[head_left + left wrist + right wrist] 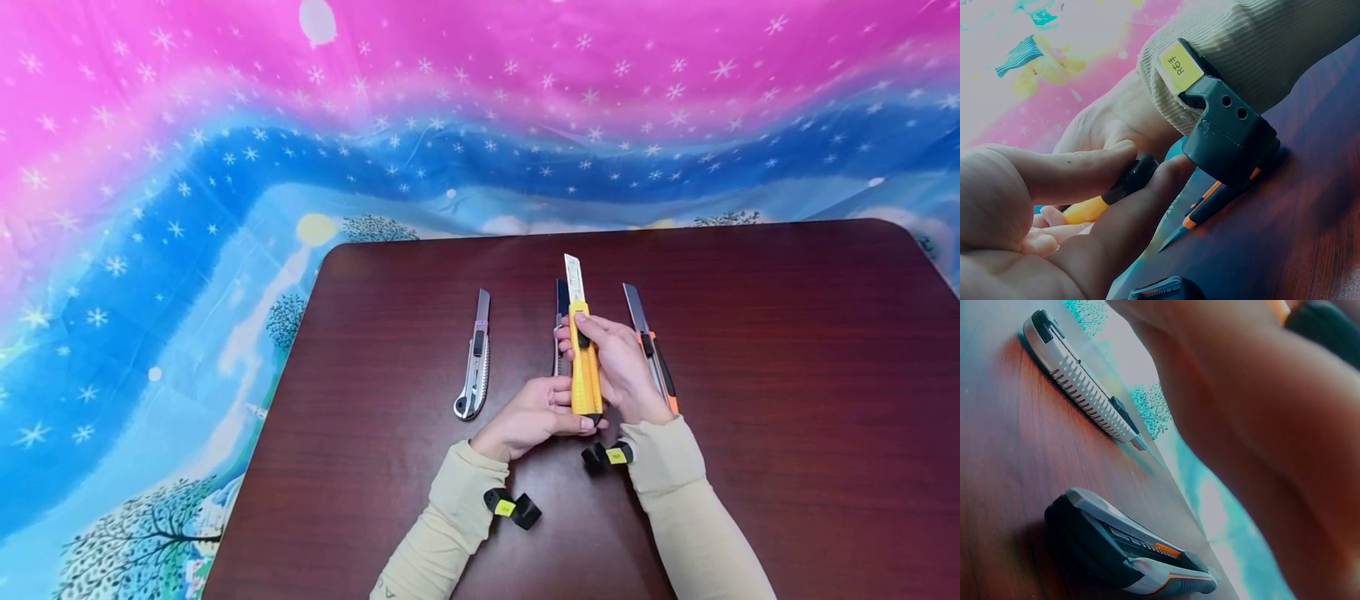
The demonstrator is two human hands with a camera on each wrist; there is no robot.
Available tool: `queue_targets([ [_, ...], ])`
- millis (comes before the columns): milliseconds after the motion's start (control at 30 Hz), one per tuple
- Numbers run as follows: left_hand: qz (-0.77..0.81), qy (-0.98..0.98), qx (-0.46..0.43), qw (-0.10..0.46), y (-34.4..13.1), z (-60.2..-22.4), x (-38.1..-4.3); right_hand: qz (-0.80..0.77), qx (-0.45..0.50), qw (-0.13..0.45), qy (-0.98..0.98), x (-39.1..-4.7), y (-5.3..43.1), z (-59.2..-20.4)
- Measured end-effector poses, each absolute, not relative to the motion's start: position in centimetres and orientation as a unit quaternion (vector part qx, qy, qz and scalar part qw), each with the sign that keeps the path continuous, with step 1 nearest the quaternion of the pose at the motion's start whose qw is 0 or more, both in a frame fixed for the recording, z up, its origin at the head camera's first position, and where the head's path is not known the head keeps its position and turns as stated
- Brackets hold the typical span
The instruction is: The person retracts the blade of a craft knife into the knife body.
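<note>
Yellow cutter (586, 375) up in both hands, held over the middle of the dark red table (360, 350), its silver blade (573, 279) out and pointing toward the far edge! On the upper body it's the right hand (626, 367), gripping firmly: thumb laid across the front by the black slider (582, 338), fingers wrapped behind, tips peeking out on the other side. Down at the base, the left hand (528, 417) has a pinch on the black end (591, 418); the left wrist view shows it neatly, thumb on one side, finger on the other, both touching that cap. The right wrist view gives us little of the grip, just a big blurred stretch of hand.

And look at the company on the wood! Silver cutter (472, 371) lies to the left, well apart from the hands, blade out toward the far side. Dark cutter (562, 296) sits in the middle, partly hidden behind the yellow one and the fingers, with an orange strip showing in the right wrist view. Orange cutter (670, 402) rests on the right, blade out too, partly covered by the right hand. Cream sleeves (465, 500) run to both wrists, a small black camera (527, 512) strapped on each. Behind it all hangs a pink and blue cloth (450, 83), sprinkled with white snowflakes.
</note>
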State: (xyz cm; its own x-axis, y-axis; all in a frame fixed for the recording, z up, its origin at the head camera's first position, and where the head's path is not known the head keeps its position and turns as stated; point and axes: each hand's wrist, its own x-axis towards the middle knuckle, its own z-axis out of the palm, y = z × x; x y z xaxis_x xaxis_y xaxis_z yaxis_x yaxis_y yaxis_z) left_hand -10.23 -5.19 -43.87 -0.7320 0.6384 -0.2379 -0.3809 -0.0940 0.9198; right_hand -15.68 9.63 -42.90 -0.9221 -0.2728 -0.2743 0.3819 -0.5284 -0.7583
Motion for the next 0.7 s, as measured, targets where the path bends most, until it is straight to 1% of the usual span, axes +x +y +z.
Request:
queue_targets([
  [700,0.732,0.577,0.098,0.35,-5.18,-44.07,-10.21,-0.868,0.06,0.189,0.455,-15.59,9.57,-42.55],
])
